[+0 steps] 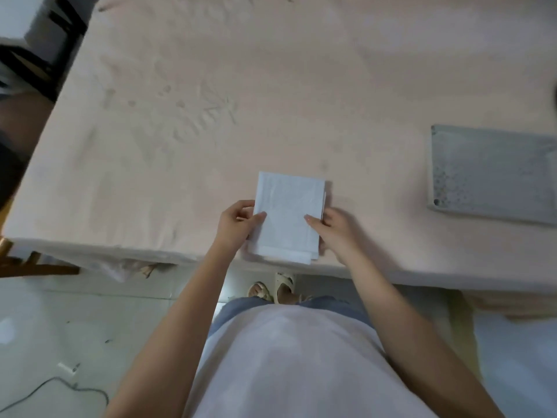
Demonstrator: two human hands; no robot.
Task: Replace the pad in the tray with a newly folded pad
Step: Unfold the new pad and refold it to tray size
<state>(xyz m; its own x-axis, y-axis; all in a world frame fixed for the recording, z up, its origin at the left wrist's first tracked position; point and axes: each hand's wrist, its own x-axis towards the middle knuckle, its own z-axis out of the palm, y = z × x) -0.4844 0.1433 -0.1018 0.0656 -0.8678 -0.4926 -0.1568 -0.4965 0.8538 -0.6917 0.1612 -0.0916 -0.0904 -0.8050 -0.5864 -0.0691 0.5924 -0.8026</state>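
Both hands, left (238, 223) and right (334, 230), pinch the folded pad (287, 214) at the table (180, 116) edge; tray (494, 173) at two o'clock. Loose layers could spring open when lifted.

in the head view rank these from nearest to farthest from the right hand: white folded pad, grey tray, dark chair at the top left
1. White folded pad: held in the right hand.
2. Grey tray: to the right on the table.
3. Dark chair: far top left, beyond the table corner.
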